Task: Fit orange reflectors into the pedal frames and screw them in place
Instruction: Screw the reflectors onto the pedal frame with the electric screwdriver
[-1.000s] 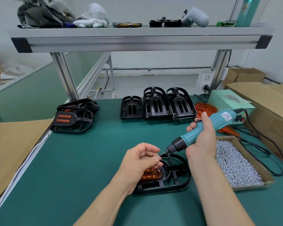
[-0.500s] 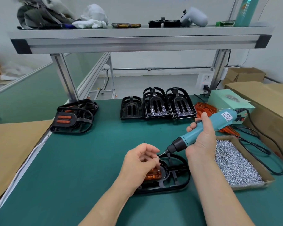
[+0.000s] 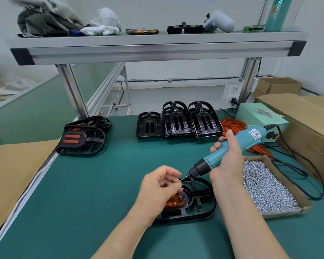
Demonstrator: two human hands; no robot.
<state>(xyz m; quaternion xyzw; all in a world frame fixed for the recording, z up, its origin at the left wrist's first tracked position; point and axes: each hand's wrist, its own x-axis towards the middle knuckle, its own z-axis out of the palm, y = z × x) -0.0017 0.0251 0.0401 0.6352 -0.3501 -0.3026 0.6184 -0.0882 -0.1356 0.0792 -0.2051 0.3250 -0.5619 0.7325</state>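
Observation:
A black pedal frame (image 3: 200, 206) lies flat on the green mat in front of me, with an orange reflector (image 3: 173, 201) seated in its left end. My left hand (image 3: 157, 186) hovers over that end and pinches a small screw at its fingertips. My right hand (image 3: 225, 161) grips a teal electric screwdriver (image 3: 232, 148), tilted down to the left. Its bit tip sits right beside the screw, just above the frame.
A cardboard tray of silver screws (image 3: 266, 186) lies at the right, with the driver's black cable (image 3: 307, 176) looping past it. Three empty black frames (image 3: 178, 122) stand at the back. Finished pedals (image 3: 82, 137) are stacked at the left. Loose orange reflectors (image 3: 232, 124) lie by a teal box (image 3: 258, 116).
My left hand has shifted slightly left and lower over the reflector end, still pinching the screw. The screwdriver and right hand have barely moved.

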